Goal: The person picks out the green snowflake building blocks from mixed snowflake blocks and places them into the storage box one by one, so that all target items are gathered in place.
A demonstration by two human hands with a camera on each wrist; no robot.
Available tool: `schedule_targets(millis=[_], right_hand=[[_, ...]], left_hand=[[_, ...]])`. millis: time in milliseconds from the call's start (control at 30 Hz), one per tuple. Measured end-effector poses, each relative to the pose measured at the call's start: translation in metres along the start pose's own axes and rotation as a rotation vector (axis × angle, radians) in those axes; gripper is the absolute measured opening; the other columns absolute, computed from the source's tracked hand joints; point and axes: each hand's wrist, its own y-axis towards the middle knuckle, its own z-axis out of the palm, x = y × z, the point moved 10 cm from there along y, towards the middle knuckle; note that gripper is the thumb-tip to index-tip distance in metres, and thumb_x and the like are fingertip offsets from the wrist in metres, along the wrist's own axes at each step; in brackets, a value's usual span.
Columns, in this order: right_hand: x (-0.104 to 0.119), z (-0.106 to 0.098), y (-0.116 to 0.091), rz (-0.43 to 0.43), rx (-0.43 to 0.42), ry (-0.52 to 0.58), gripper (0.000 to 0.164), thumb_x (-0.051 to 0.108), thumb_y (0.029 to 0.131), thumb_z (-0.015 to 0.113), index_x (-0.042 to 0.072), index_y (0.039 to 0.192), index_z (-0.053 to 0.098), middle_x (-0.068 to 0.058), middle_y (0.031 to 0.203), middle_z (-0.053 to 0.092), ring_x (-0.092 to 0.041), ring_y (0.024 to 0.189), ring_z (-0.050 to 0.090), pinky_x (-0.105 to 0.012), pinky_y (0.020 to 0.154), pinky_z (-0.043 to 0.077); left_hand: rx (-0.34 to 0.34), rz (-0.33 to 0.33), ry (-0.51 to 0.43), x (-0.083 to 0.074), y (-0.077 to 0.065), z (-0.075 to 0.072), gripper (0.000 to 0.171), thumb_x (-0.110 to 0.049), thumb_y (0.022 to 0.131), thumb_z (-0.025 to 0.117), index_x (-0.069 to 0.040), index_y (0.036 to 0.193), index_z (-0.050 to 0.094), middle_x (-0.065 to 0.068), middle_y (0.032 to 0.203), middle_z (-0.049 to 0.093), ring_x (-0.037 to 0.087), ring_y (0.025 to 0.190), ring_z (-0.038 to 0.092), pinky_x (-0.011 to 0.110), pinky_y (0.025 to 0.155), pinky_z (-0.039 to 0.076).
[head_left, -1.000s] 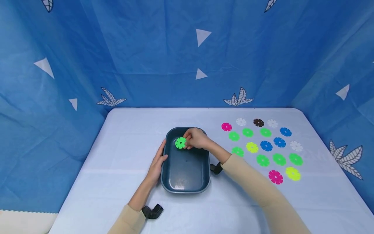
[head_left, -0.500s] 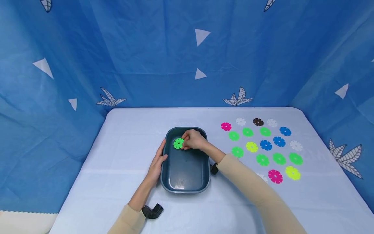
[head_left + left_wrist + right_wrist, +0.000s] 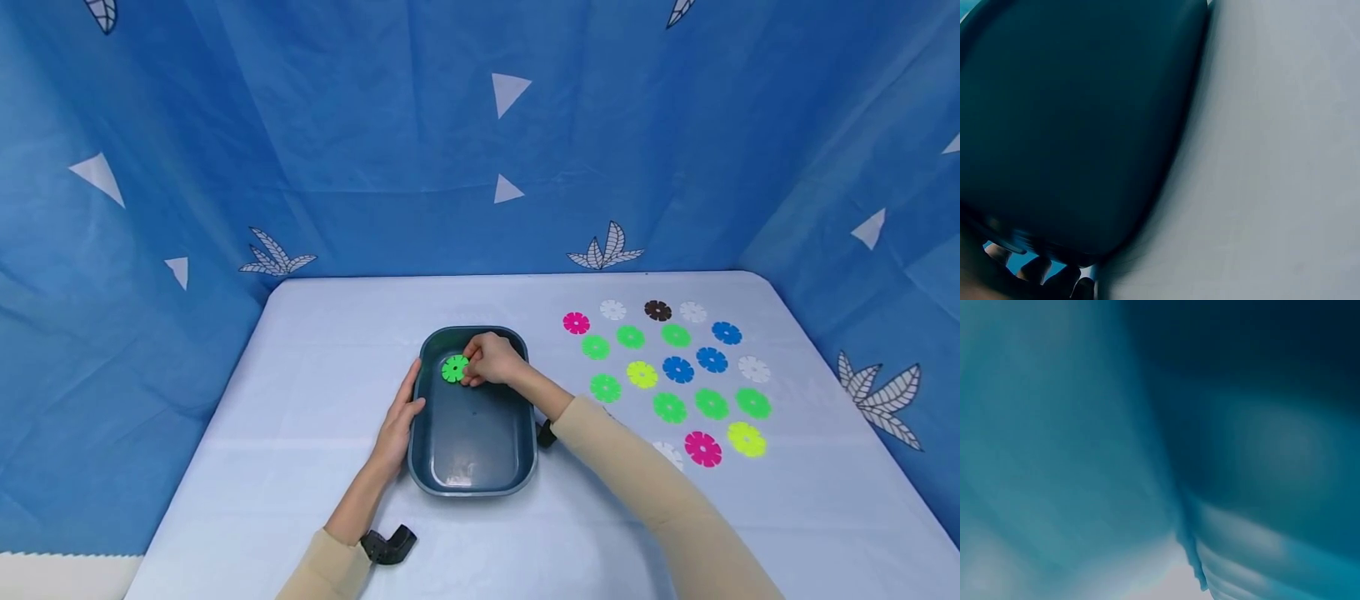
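Observation:
A dark blue-green plastic basin [image 3: 472,446] stands near the middle of the table. Over its far end, my right hand [image 3: 492,360] pinches a bright green notched plastic disc [image 3: 452,369] by its right edge. The disc lies against or just above the basin floor; I cannot tell which. My left hand [image 3: 396,427] rests along the basin's outer left side, fingers extended and thumb near the rim. In the left wrist view, the basin wall [image 3: 1072,125] fills the upper left, with fingertips [image 3: 1035,270] below it. Teal blurred surfaces fill the right wrist view, hiding the right hand.
Several notched discs are spread on the right of the table: green [image 3: 670,407], blue [image 3: 678,370], yellow [image 3: 747,439], pink [image 3: 702,448], white [image 3: 753,369] and a brown one [image 3: 657,311]. One white disc [image 3: 667,454] is partly behind the right sleeve. Blue curtains [image 3: 390,167] hang around the table.
My right hand has shifted slightly left and lower over the basin with the green disc. A white disc beside the sleeve has come into view. The left hand stays at the basin.

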Motion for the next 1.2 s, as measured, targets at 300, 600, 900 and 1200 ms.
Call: schedule_targets(millis=[300,600,900,1200], right_hand=[[0.000,-0.001,-0.001,-0.006,-0.013,-0.037,0.026,0.001,0.091,0.064,-0.006,0.115,0.062,-0.014,0.088,0.068,-0.017,0.070,0.072,-0.027,0.064,0.060],[0.002,-0.001,-0.004,-0.014,-0.021,-0.046,0.027,-0.001,0.091,0.063,-0.007,0.117,0.062,-0.016,0.093,0.068,-0.022,0.076,0.073,-0.029,0.066,0.060],[0.004,-0.001,-0.004,-0.044,-0.033,-0.106,0.030,0.000,0.092,0.062,-0.007,0.121,0.061,-0.017,0.096,0.067,-0.020,0.075,0.072,-0.028,0.066,0.060],[0.011,-0.005,-0.005,-0.116,-0.070,-0.140,0.027,0.003,0.092,0.062,-0.007,0.117,0.062,-0.015,0.093,0.067,-0.017,0.072,0.070,-0.026,0.064,0.059]], left_hand=[[-0.003,0.000,-0.001,0.000,-0.001,0.001,0.058,-0.016,0.104,0.033,-0.024,0.159,0.015,-0.003,0.166,0.008,0.021,0.153,0.000,0.053,0.123,0.000],[0.000,0.005,0.001,-0.001,-0.003,0.002,0.058,-0.017,0.104,0.033,-0.024,0.159,0.015,-0.002,0.166,0.008,0.022,0.153,-0.001,0.053,0.123,0.000],[-0.005,0.009,-0.001,-0.002,-0.002,0.002,0.058,-0.017,0.104,0.033,-0.024,0.159,0.015,-0.002,0.166,0.008,0.022,0.153,-0.001,0.053,0.123,0.000],[-0.009,-0.012,0.004,0.000,-0.001,0.001,0.057,-0.018,0.105,0.033,-0.027,0.158,0.016,-0.004,0.166,0.008,0.021,0.153,-0.001,0.054,0.123,0.000]])
